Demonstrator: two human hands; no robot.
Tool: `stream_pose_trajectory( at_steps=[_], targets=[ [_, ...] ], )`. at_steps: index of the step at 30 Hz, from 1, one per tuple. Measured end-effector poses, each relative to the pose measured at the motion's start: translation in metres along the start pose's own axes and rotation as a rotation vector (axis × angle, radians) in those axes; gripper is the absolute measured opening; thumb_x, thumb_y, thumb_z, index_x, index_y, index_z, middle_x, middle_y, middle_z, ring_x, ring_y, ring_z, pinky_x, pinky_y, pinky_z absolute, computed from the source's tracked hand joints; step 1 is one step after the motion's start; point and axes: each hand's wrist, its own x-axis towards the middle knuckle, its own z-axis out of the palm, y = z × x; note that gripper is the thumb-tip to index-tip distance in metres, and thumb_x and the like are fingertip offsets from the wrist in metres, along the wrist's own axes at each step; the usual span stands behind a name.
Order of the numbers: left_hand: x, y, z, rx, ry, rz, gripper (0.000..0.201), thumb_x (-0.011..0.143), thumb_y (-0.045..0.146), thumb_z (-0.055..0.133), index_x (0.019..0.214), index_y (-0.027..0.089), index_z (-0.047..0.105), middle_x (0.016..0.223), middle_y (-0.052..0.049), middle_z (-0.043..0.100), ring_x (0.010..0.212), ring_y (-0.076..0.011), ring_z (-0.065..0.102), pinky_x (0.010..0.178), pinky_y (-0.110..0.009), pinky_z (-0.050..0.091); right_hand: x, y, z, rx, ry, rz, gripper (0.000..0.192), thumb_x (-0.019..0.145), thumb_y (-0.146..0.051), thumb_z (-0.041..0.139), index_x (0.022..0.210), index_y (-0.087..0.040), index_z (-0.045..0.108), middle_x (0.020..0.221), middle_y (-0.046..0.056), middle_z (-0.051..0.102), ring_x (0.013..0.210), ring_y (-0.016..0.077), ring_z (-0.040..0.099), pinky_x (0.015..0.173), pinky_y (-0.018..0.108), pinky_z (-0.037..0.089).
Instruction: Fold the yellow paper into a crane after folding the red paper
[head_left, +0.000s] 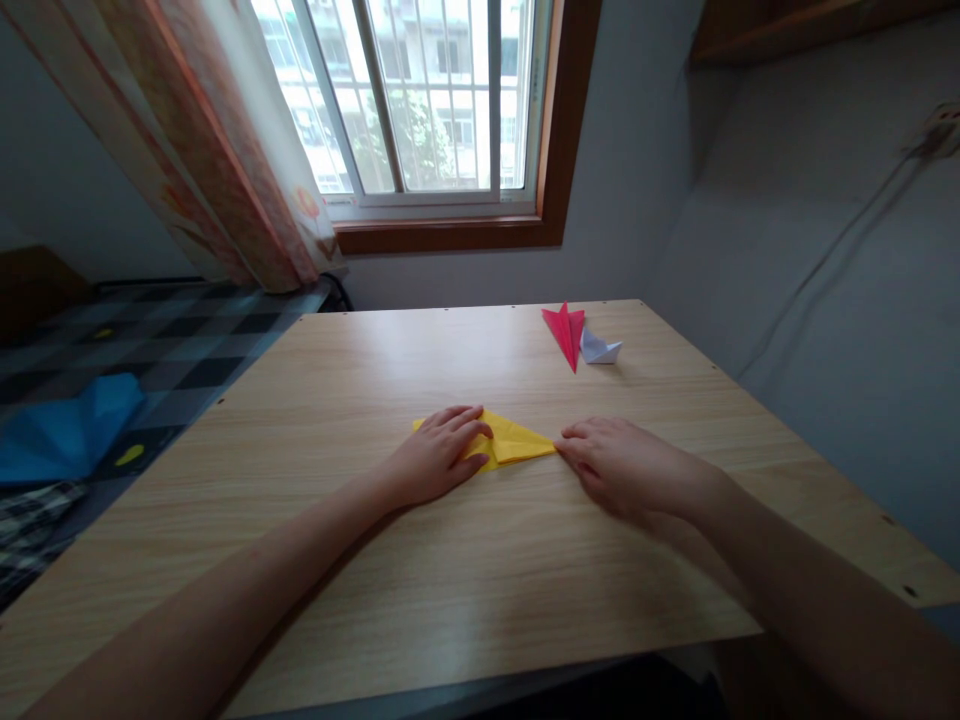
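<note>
A folded yellow paper (pixel 517 440) lies flat on the wooden table (pixel 420 590), tapering to a point on its right. My left hand (pixel 439 460) rests palm down on the paper's left part, fingers spread and pressing it to the table. My right hand (pixel 626 465) lies beside the paper's right tip, fingertips touching the point. Most of the paper's left end is hidden under my left hand.
A folded red paper (pixel 565 332) and a small folded white paper (pixel 600 349) lie at the table's far right. A bed with a checked cover (pixel 172 345) and a blue cloth (pixel 71 430) stands to the left. A curtain (pixel 217 150) and window are behind; a wall runs along the right.
</note>
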Motion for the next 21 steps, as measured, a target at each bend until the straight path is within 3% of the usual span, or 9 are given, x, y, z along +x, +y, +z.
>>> stream_pose_trajectory(
  at_steps=[5,9,11,13,15,17,21],
  targets=[
    [0.001,0.0,0.001,-0.007,0.005,-0.006,0.032,0.099,0.039,0.045,0.12,0.022,0.061,0.147,-0.011,0.05,0.138,-0.0281,0.041,0.114,-0.047,0.035,0.0,-0.005,-0.011,-0.052,-0.101,0.041,0.027,0.092,-0.019,0.046,0.095,-0.017,0.073,0.098,0.011,0.073,0.091,0.0241,0.066,0.083,0.033,0.046],
    [0.001,-0.001,0.002,-0.009,0.004,-0.005,0.032,0.098,0.039,0.046,0.121,0.022,0.061,0.147,-0.012,0.05,0.138,-0.029,0.041,0.113,-0.049,0.036,0.002,-0.008,-0.016,-0.137,-0.146,0.161,0.024,0.089,-0.017,0.051,0.086,-0.015,0.074,0.091,0.013,0.074,0.085,0.0253,0.067,0.075,0.033,0.046],
    [0.0,-0.001,0.002,-0.002,0.015,0.002,0.032,0.099,0.039,0.045,0.12,0.021,0.061,0.146,-0.012,0.051,0.138,-0.0292,0.042,0.113,-0.049,0.037,0.005,-0.008,-0.013,-0.182,-0.121,0.243,0.023,0.088,-0.016,0.051,0.079,-0.015,0.073,0.086,0.014,0.073,0.08,0.026,0.067,0.07,0.033,0.046],
    [0.0,-0.001,0.002,0.016,0.039,0.024,0.031,0.099,0.038,0.046,0.119,0.021,0.062,0.144,-0.012,0.053,0.136,-0.0288,0.044,0.112,-0.049,0.037,0.009,-0.008,-0.01,-0.179,0.005,0.291,0.024,0.088,-0.016,0.05,0.077,-0.015,0.072,0.085,0.013,0.072,0.079,0.0258,0.067,0.068,0.034,0.046],
    [0.0,0.0,0.002,0.038,0.077,0.068,0.03,0.098,0.037,0.047,0.117,0.02,0.063,0.14,-0.011,0.056,0.133,-0.0285,0.046,0.111,-0.048,0.039,0.014,-0.007,-0.006,-0.113,0.119,0.194,0.022,0.089,-0.017,0.051,0.084,-0.016,0.072,0.092,0.012,0.073,0.086,0.0251,0.066,0.075,0.034,0.047],
    [0.0,0.0,0.001,0.05,0.117,0.128,0.028,0.098,0.035,0.049,0.115,0.02,0.064,0.135,-0.01,0.06,0.13,-0.0277,0.049,0.11,-0.047,0.041,0.018,-0.008,-0.001,-0.026,0.18,0.001,0.021,0.087,-0.015,0.053,0.095,-0.017,0.072,0.105,0.01,0.073,0.097,0.0244,0.065,0.085,0.036,0.047],
    [0.002,0.002,0.0,0.009,0.143,0.245,0.024,0.099,0.031,0.049,0.111,0.019,0.066,0.123,-0.009,0.066,0.119,-0.0233,0.057,0.107,-0.041,0.044,0.022,-0.012,0.007,0.119,0.194,-0.233,0.028,0.088,-0.009,0.05,0.103,-0.017,0.072,0.111,0.008,0.072,0.104,0.0211,0.064,0.093,0.034,0.046]
  ],
)
